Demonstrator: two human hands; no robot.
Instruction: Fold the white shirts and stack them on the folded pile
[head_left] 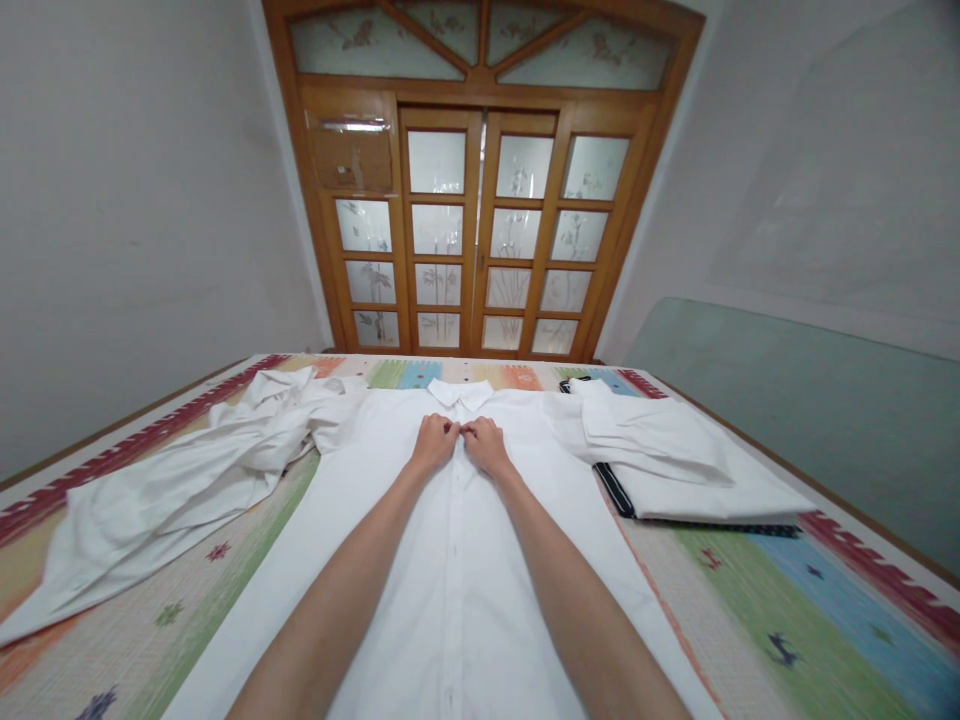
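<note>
1. White shirt lies flat, front up, directly under both hands; its long axis runs from the collar, just beyond the fingertips, back twd the wearer btwn the forearms.
2. Key relation: the placket comes straight down that axis, & the hands meet on its upper part, just below the collar. Neither hand is nearer; L & R fingertips almost touch.
3. L hand: fingers curled in, tips closed, appears to pinch the placket edge.
4. R hand: same pose, mirrored, thumb & fingers drawn tog. on the fabric. Can't tell if a btn is btwn the tips; too small.
5. L of L hand: crumpled white garment, spread well out to that side.
6. R of R hand: folded white cloth w/ black trim, a white sleeve lying over it.
7. Surface under hands: striped, patterned table cover.
8. Room: wood-&-glass doors straight ahead past the hands, grey wall off L, pale green panel off R.
</note>
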